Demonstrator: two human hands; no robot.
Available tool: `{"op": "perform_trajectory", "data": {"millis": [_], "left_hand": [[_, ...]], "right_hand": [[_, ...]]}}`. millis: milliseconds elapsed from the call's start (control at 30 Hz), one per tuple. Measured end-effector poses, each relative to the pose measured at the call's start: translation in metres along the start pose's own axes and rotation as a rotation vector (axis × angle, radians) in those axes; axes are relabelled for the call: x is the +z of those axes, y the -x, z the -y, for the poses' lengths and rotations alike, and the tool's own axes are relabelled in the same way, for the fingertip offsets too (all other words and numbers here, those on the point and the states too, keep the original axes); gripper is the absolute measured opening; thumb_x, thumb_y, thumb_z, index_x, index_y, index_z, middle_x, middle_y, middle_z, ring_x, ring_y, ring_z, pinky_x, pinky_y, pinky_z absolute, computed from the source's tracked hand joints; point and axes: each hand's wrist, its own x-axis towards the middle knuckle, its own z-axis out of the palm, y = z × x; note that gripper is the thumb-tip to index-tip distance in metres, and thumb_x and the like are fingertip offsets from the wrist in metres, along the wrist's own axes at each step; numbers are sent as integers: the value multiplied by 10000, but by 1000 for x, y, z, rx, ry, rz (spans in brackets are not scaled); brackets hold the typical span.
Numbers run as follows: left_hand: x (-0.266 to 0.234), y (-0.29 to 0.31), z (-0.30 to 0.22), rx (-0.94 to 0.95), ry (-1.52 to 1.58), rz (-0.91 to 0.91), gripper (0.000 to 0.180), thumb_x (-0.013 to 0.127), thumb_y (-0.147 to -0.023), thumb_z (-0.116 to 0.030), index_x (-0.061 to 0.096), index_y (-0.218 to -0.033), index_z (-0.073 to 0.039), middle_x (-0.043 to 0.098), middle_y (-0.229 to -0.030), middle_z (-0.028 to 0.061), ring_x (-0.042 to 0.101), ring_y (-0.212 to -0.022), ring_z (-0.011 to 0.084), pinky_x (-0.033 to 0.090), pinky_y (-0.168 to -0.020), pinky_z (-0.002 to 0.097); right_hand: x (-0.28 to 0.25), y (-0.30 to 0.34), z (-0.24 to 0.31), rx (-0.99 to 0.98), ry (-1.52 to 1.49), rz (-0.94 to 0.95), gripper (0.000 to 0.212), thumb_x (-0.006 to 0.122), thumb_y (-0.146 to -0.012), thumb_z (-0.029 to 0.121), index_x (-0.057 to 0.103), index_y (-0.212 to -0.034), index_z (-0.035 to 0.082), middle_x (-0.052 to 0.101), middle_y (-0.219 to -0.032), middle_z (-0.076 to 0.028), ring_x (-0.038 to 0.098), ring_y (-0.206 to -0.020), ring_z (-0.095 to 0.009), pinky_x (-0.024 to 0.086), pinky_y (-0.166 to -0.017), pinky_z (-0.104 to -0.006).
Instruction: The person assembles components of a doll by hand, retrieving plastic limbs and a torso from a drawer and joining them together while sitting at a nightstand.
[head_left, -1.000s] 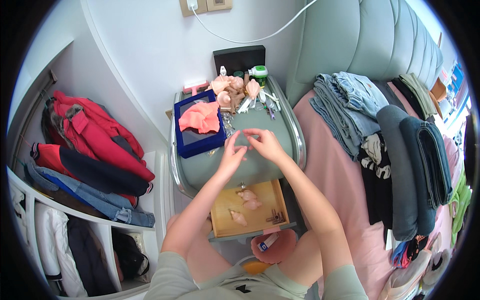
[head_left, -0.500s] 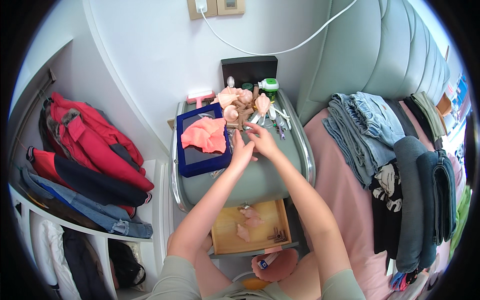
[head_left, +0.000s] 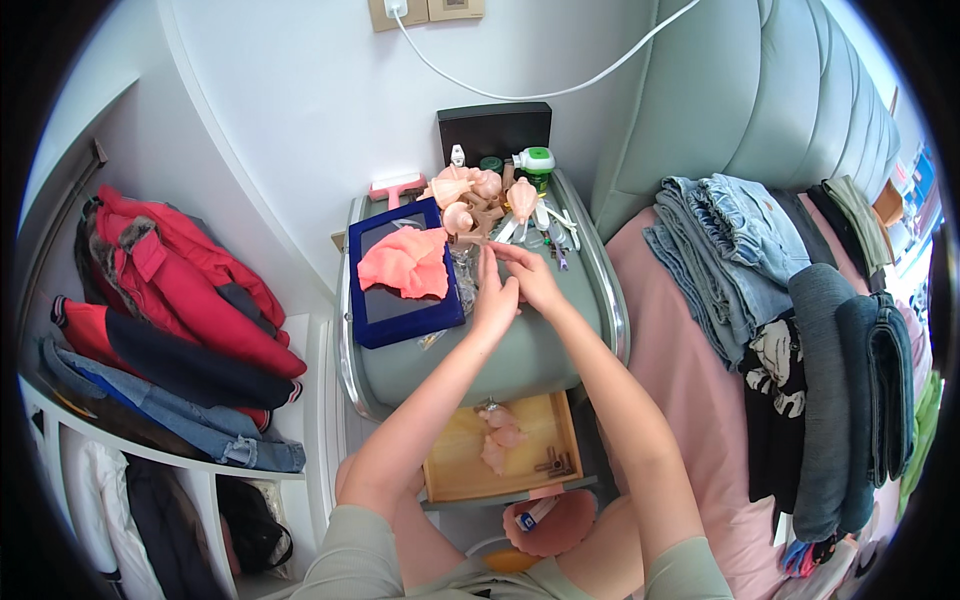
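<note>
My left hand (head_left: 494, 298) is at the middle of the grey nightstand top (head_left: 480, 362), its fingers stretched out flat toward a pile. Close beside it, my right hand (head_left: 535, 283) reaches in with extended fingers pointing at the left hand. Nothing clear shows in either hand. Just beyond the fingertips lies a heap of peach-coloured shell-shaped pieces (head_left: 458, 217) and brown tubes. White and clear slim pieces (head_left: 545, 222) lie to its right. Left of my hands, a crumpled coral cloth (head_left: 405, 263) rests on a blue-framed dark tray (head_left: 390, 331). Small clear packets (head_left: 464, 270) show beside the tray.
An open wooden drawer (head_left: 455, 485) below holds peach pieces and brown tubes. Behind the pile stand a black box (head_left: 495, 130), a green bottle with white cap (head_left: 537, 165) and a pink roller (head_left: 396, 188). Folded jeans (head_left: 690, 280) lie on the bed; clothes (head_left: 190, 290) fill shelves left.
My hands have come closer together; the right hand's fingers are less spread and the left's are straighter. The view has shifted slightly. The pile looks much the same.
</note>
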Motion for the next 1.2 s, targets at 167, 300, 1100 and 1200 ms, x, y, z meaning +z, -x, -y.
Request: {"op": "perform_trajectory", "data": {"millis": [167, 300, 1100, 1200], "left_hand": [[13, 22, -14, 86, 26, 40, 704, 418, -774, -61, 41, -1368, -35, 64, -1432, 109, 472, -1089, 283, 549, -520, 262], [25, 40, -11, 261, -76, 2, 720, 409, -780, 8, 22, -1381, -76, 23, -1439, 92, 523, -913, 189, 524, -555, 237], [62, 204, -18, 134, -99, 497, 888, 535, -719, 15, -71, -1364, -54, 94, -1404, 175, 558, -716, 206, 483, -646, 301], [53, 218, -5, 49, -67, 543, 876, 527, -715, 31, -49, -1369, -64, 107, -1402, 167, 553, -712, 195, 478, -640, 290]], "right_hand": [[-2, 28, 30, -117, 166, -177, 314, 488, -797, 4, 562, -1102, 23, 621, -1001, -59, 538, -688, -42, 451, -581, -192], [-1, 50, 61, -139, 218, -269, 317, 585, -717, 16, 618, -1027, 70, 662, -879, -38, 578, -555, -68, 471, -522, -214], [-36, 227, 73, 14, 646, -275, 176, 634, -699, 153, 642, -845, 54, 641, -682, -94, 643, -615, -184, 509, -580, -280], [-30, 234, 67, 63, 739, -163, 165, 616, -662, 163, 635, -785, 54, 627, -635, -91, 630, -604, -220, 508, -587, -309]]}}
